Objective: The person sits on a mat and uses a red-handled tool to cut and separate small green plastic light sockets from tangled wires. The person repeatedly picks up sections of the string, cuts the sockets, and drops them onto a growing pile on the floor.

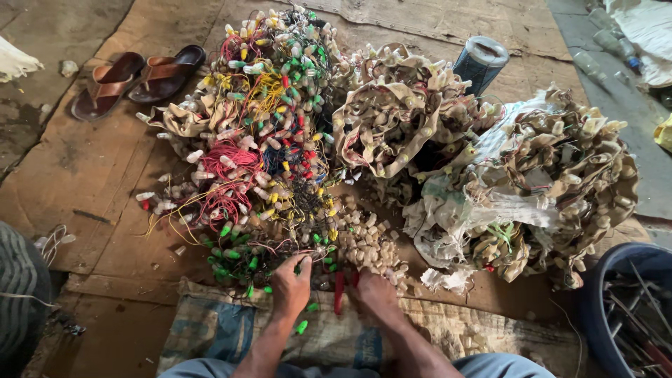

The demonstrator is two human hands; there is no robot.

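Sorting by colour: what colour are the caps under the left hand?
Green caps, by the left hand; head view.

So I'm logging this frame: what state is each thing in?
Left hand: reaching into the green-capped wires.
Right hand: gripping a red-handled tool.
Heap of coloured wired caps: tangled.
Beige bundles: coiled.
Sandals: off, side by side.
Blue tub: holding rods.

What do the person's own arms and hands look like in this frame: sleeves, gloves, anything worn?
Both arms are bare from the bottom edge of the head view to the fingers: no sleeves, no gloves. The left hand and right hand show no watch, bracelet or ring that I can make out, though small items would be hard to see. Light blue-grey cloth at the bottom edge looks like trousers.
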